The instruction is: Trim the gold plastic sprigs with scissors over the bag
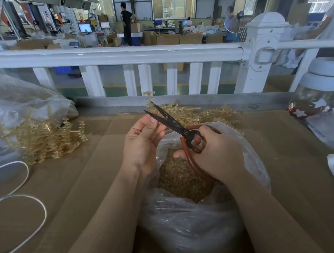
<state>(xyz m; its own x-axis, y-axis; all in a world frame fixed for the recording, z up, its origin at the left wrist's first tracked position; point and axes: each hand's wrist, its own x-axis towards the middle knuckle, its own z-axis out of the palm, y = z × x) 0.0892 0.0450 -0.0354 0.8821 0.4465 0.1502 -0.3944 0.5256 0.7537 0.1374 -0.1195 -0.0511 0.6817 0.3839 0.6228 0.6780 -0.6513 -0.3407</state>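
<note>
Head view. The left hand [143,141] pinches a gold sprig [150,100] that stands upright above the fingers, its stem between the parted blades of the scissors [174,125]. The right hand [213,152] grips the red-sleeved scissor handles (fingers curled through the loops). Both hands are above the open clear plastic bag [188,223], which sits at the near centre of the cardboard-covered desk [283,157] and holds small gold trimmings [181,180]. A heap of gold sprigs [42,139] spills from a second clear bag [12,101] at far left; another heap [216,113] lies just beyond the hands. A white cord [30,215] loops at near left, and a white-lidded jar [317,88] stands at far right before a white railing [117,56].
</note>
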